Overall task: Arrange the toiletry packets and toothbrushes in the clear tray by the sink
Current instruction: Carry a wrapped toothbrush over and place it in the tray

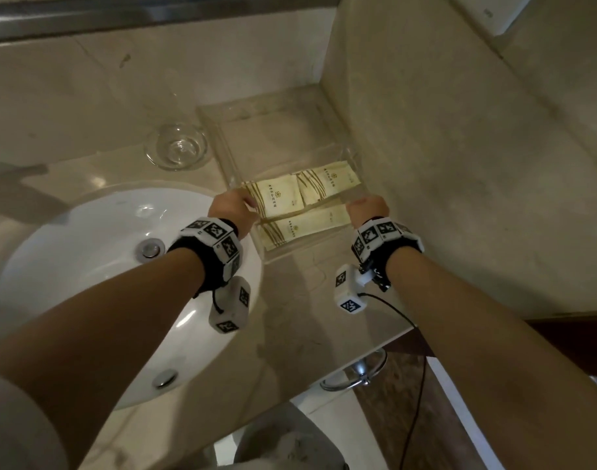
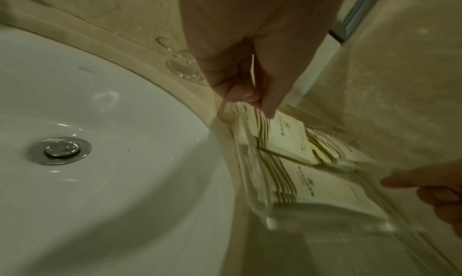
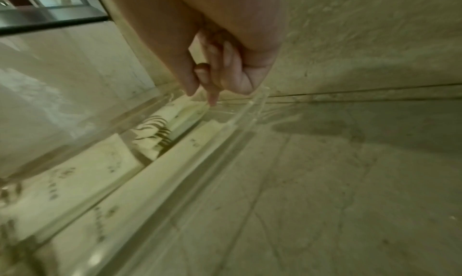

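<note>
A clear tray (image 1: 276, 137) lies on the marble counter to the right of the sink. At its near end are two square cream packets (image 1: 283, 198) (image 1: 327, 183), side by side. A long cream packet (image 1: 304, 227) lies in front of them. My left hand (image 1: 249, 202) pinches the tray's left wall (image 2: 252, 181) between thumb and finger (image 2: 257, 102). My right hand (image 1: 360, 207) holds the right wall (image 3: 225, 134), its fingers curled at the rim (image 3: 202, 96). No bare toothbrush shows.
The white sink (image 1: 87, 283) with its drain (image 1: 150, 249) is close on the left. A clear glass dish (image 1: 176, 150) stands beside the tray's far left. A stone wall (image 1: 460, 164) rises along the tray's right. A towel ring (image 1: 358, 371) hangs below the counter's front edge.
</note>
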Tool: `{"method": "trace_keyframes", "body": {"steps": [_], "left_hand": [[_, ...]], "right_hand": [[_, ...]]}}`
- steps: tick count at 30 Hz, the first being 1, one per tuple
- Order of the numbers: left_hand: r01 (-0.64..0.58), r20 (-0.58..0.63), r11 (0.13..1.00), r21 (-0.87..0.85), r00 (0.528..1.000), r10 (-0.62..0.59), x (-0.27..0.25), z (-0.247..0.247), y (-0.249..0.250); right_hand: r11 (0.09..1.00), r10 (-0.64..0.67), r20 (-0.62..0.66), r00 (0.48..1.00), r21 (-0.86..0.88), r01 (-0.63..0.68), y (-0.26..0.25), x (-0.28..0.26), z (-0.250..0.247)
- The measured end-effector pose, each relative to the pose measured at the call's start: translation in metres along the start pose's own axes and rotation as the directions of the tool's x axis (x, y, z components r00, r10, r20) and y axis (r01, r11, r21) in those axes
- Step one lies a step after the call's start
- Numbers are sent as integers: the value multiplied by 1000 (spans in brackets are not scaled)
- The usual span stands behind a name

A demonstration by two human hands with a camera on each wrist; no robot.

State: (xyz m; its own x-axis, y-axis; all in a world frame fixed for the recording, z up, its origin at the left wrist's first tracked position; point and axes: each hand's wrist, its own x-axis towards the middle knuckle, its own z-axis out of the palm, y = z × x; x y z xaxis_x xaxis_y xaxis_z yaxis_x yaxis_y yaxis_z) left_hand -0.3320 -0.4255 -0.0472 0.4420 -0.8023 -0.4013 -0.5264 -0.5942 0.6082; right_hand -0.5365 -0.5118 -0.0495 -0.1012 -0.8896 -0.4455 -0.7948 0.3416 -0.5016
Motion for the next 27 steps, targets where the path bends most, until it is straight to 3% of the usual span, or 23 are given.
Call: {"method": "trace_keyframes", "body": {"steps": [7, 10, 14, 18, 22, 25, 27], "left_hand": [[14, -176, 956, -292, 982, -69, -1, -63, -24], [25, -245, 916, -401, 960, -134, -10, -99, -48], [16, -325, 821, -571, 913, -244, -33, -155, -102], [-33, -418, 728, -685, 836, -355, -66, -196, -162], [-29, -473, 687, -726, 747, -468, -110, -229, -236], [32, -459, 646, -763, 677, -576, -143, -243, -292], [85, -433, 611, -787, 630, -645, -163, -246, -328]], "right_hand": [[955, -249, 102, 963, 193, 227, -82, -42, 30], [904, -390, 176, 904, 262, 339, -128, -74, 54], [805, -593, 339, 731, 256, 535, -184, -130, 102], [734, -668, 456, 588, 273, 622, -223, -178, 152], [687, -668, 613, 423, 289, 666, -253, -237, 210], [663, -601, 754, 267, 283, 694, -260, -277, 256], [633, -549, 808, 216, 233, 738, -258, -300, 285]]}}
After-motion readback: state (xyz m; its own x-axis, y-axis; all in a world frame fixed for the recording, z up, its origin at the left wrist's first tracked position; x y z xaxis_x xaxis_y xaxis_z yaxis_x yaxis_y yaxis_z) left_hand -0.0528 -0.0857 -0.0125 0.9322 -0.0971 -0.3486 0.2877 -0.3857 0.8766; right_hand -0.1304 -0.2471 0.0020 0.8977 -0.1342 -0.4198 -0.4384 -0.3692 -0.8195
